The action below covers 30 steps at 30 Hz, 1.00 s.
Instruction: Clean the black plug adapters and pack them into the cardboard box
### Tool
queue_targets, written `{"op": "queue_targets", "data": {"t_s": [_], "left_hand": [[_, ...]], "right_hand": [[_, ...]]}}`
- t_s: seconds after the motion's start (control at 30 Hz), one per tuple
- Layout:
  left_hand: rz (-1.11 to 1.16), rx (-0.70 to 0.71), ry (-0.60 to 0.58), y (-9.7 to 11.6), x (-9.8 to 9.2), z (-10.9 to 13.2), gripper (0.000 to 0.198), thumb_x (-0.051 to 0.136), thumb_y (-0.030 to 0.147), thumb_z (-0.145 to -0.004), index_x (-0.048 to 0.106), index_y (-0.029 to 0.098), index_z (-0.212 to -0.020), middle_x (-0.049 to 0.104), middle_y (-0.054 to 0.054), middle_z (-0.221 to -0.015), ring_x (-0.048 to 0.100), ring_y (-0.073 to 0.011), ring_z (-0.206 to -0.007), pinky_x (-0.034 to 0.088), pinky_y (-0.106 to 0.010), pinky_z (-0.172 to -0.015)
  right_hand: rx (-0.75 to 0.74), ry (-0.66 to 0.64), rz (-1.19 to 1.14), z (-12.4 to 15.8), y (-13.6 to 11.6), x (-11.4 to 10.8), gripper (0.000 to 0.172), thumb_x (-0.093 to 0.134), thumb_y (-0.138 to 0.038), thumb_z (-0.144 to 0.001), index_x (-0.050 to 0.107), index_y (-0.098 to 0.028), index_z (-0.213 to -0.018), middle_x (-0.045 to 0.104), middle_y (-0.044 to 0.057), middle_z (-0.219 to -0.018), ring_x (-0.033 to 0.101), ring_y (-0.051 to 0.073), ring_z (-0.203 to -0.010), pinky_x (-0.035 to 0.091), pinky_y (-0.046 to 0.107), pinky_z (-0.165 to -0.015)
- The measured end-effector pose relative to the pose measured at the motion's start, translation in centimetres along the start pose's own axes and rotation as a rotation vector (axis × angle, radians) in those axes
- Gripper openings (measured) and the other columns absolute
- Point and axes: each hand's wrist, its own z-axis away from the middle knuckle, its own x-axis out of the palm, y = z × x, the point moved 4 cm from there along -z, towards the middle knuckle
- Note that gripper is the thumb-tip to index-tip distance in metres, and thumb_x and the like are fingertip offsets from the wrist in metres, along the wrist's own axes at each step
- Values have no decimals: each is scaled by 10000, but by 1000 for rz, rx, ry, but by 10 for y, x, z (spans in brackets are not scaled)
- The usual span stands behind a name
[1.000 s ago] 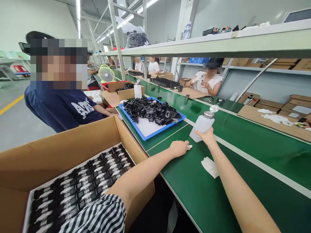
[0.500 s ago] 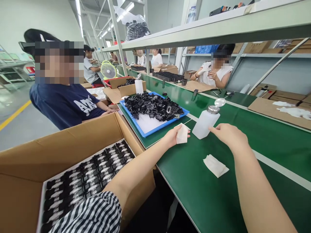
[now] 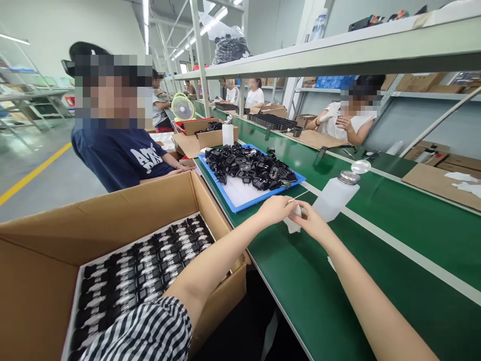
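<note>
Both hands meet over the green bench, between the blue-rimmed tray and the white bottle. My left hand has its fingers closed on a folded white cloth. On the cloth's right side, the bent fingers of my right hand grip it too. The white bottle, its metal lid flipped up, stands just beyond my right hand. A second white cloth lies on the bench, mostly hidden by my right forearm.
A blue-rimmed tray holds a heap of black parts. At the left, a cardboard box contains rows of black parts. A person in a dark blue shirt sits beyond it. A shelf crosses above the bench.
My right hand has moved left from beside the bottle to the cloth in my left hand and taken hold of it. The view has shifted, and the loose cloth is now mostly covered.
</note>
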Motion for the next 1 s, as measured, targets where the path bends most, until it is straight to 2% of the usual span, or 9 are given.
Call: {"op": "queue_targets", "data": {"t_s": [0.07, 0.13, 0.27, 0.37, 0.53, 0.63, 0.73, 0.87, 1.0], "left_hand": [[-80, -1, 9, 3, -11, 0, 229, 422, 300, -699, 587, 145, -664, 584, -21, -640, 510, -127, -610, 372, -217, -611], [-3, -37, 34, 1, -18, -1, 218, 442, 309, -686, 580, 140, -678, 566, -9, -586, 501, -108, -538, 373, -206, -555], [307, -176, 29, -16, -17, -4, 208, 495, 320, -646, 542, 120, -611, 529, 2, -533, 479, -87, -461, 378, -198, -480], [473, -323, 40, -35, -14, -4, 204, 517, 314, -632, 509, 123, -564, 516, 5, -527, 483, -87, -492, 388, -199, -487], [811, -569, -49, -53, -7, 3, 166, 471, 293, -681, 495, 132, -647, 534, -2, -580, 509, -91, -516, 416, -226, -512], [918, -549, -118, -51, -3, 7, 148, 529, 270, -638, 487, 133, -673, 545, -5, -610, 522, -90, -548, 431, -235, -547], [820, -543, -115, -48, 1, 10, 161, 571, 230, -591, 449, 131, -625, 541, 0, -600, 524, -87, -556, 425, -227, -550], [685, -580, -86, -41, 13, 14, 182, 569, 108, -541, 391, 130, -574, 506, 17, -556, 520, -91, -538, 418, -234, -552], [921, -657, -156, -32, 31, 17, 326, 483, -71, -456, 388, 137, -688, 506, 26, -566, 532, -112, -542, 415, -271, -589]], "right_hand": [[-2, -40, -40, 1, 0, 2, 388, 501, -396, -576, 462, -155, -878, 546, 61, -839, 514, 200, -744, 415, 283, -603], [34, -80, -94, 4, -2, 2, 336, 501, -423, -589, 501, -154, -790, 556, 48, -768, 514, 194, -702, 405, 276, -587], [195, -219, -243, 13, -4, 2, 401, 566, -447, -561, 518, -150, -825, 555, 34, -709, 499, 162, -617, 383, 234, -506], [272, -240, -222, 18, -3, 0, 398, 572, -450, -565, 526, -153, -826, 535, 18, -621, 474, 141, -537, 354, 219, -442], [193, -15, -161, 14, 0, -3, 319, 552, -438, -560, 532, -169, -730, 545, 26, -656, 500, 174, -621, 404, 246, -506], [159, 188, -225, 9, 3, -8, 280, 568, -386, -520, 503, -170, -686, 542, 26, -694, 501, 175, -677, 423, 256, -567], [202, 321, -202, 7, 5, -16, 270, 557, -356, -501, 467, -171, -675, 507, 10, -614, 481, 160, -578, 397, 254, -479], [99, 461, 201, 14, -9, -25, 193, 482, -353, -574, 459, -186, -667, 497, 9, -601, 463, 171, -562, 363, 278, -497], [-86, 422, 587, 19, -22, -13, 178, 386, -335, -666, 492, -207, -729, 528, 38, -685, 475, 209, -648, 364, 307, -554]]}}
